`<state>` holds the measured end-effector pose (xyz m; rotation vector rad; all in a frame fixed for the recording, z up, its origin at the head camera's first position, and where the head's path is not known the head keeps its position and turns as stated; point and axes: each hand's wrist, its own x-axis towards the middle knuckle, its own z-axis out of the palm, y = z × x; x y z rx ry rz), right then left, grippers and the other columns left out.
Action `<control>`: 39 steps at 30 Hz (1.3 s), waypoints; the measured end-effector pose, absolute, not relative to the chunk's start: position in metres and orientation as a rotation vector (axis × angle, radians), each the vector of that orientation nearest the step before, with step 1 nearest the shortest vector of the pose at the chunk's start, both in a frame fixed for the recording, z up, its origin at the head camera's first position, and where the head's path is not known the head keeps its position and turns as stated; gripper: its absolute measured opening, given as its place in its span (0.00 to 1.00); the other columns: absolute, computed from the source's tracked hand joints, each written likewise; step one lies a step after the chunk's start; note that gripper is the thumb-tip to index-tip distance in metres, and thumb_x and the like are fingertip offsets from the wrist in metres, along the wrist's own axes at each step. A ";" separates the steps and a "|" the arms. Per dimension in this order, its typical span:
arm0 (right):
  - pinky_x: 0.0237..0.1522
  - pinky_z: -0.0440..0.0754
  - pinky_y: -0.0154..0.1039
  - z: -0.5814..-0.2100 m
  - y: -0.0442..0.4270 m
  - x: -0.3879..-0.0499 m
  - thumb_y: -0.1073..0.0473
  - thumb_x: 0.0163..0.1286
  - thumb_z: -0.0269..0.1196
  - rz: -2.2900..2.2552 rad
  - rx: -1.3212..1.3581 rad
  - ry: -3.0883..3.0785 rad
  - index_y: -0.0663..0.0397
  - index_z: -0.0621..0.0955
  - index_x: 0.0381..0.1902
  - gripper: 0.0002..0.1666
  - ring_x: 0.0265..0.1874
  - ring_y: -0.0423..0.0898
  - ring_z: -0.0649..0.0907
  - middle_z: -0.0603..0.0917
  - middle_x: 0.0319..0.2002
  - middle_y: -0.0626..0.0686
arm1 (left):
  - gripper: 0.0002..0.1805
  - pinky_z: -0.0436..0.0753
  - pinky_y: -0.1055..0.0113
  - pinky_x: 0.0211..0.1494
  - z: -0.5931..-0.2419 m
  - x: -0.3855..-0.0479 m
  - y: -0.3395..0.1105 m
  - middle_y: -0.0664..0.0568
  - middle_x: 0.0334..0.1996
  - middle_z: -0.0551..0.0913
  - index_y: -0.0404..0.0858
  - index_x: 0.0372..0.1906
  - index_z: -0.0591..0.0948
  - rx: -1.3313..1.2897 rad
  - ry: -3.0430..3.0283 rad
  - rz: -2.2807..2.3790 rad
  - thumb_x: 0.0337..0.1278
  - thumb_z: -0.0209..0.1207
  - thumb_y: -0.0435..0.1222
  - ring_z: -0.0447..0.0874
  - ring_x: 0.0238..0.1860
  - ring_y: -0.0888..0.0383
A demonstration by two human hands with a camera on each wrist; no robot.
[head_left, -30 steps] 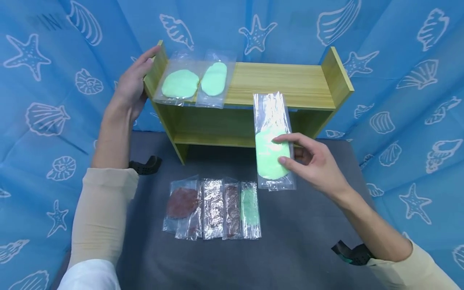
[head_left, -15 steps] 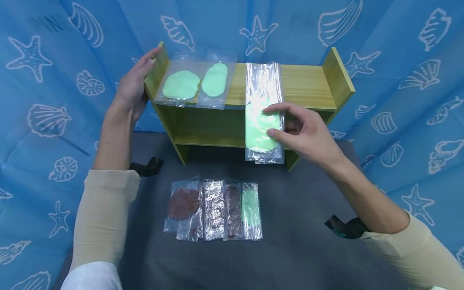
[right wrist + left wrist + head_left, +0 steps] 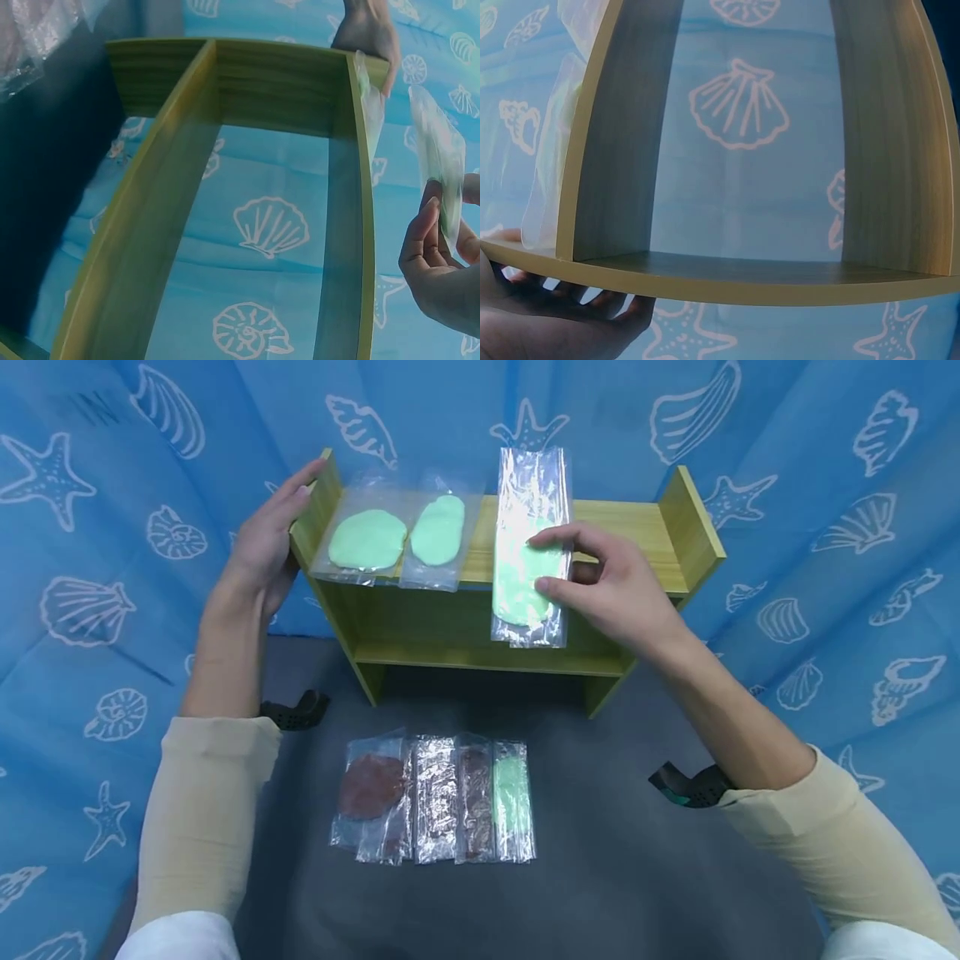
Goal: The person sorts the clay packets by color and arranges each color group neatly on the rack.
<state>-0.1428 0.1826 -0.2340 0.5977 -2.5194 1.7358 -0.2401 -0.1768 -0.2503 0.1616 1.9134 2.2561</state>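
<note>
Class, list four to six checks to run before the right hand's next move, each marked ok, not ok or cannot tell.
1. Held packet pinched by the right hand: ok.
2. Left hand holding the left panel: ok.
3. Bare wood on the top board, right of the two green packets: ok.
4. Held packet resting on the top board: not ok; the right wrist view shows a gap.
5. Held packet sealed: cannot tell; too small to see.
</note>
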 end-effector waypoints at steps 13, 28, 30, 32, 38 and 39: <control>0.28 0.75 0.34 -0.235 0.182 -0.189 0.60 0.66 0.68 1.677 0.388 -2.625 0.53 0.80 0.59 0.23 0.22 0.43 0.75 0.74 0.42 0.53 | 0.24 0.43 0.64 0.76 -0.253 -0.240 -0.175 0.65 0.77 0.49 0.63 0.75 0.61 0.170 1.976 2.206 0.80 0.38 0.47 0.41 0.76 0.65; 0.35 0.71 0.38 -0.238 0.172 -0.221 0.53 0.66 0.67 1.269 0.403 -2.797 0.46 0.81 0.59 0.23 0.36 0.46 0.77 0.79 0.43 0.50 | 0.24 0.43 0.64 0.76 -0.252 -0.240 -0.176 0.63 0.76 0.51 0.63 0.75 0.63 0.163 1.963 2.229 0.80 0.37 0.47 0.44 0.76 0.64; 0.35 0.70 0.38 -0.240 0.172 -0.222 0.52 0.66 0.66 1.235 0.393 -2.820 0.46 0.81 0.59 0.23 0.34 0.47 0.76 0.79 0.39 0.51 | 0.24 0.44 0.63 0.76 -0.252 -0.239 -0.175 0.63 0.76 0.51 0.63 0.75 0.63 0.164 1.966 2.228 0.80 0.37 0.47 0.45 0.75 0.64; 0.34 0.68 0.39 -0.241 0.172 -0.222 0.50 0.67 0.66 1.188 0.398 -2.842 0.45 0.81 0.59 0.23 0.28 0.47 0.73 0.77 0.32 0.54 | 0.24 0.44 0.64 0.76 -0.252 -0.239 -0.175 0.63 0.76 0.51 0.62 0.75 0.62 0.170 1.973 2.225 0.80 0.37 0.47 0.45 0.75 0.64; 0.42 0.67 0.41 -0.243 0.170 -0.224 0.47 0.66 0.67 1.063 0.419 -2.854 0.47 0.80 0.60 0.26 0.31 0.47 0.74 0.70 0.53 0.55 | 0.24 0.44 0.66 0.75 -0.252 -0.239 -0.176 0.65 0.76 0.52 0.61 0.75 0.63 0.171 1.971 2.239 0.80 0.37 0.47 0.45 0.75 0.66; 0.44 0.68 0.42 -0.244 0.170 -0.224 0.46 0.65 0.68 1.054 0.407 -2.851 0.48 0.80 0.60 0.28 0.34 0.47 0.75 0.66 0.59 0.54 | 0.24 0.44 0.66 0.76 -0.252 -0.239 -0.176 0.65 0.76 0.52 0.61 0.75 0.63 0.167 1.970 2.240 0.80 0.37 0.47 0.45 0.75 0.66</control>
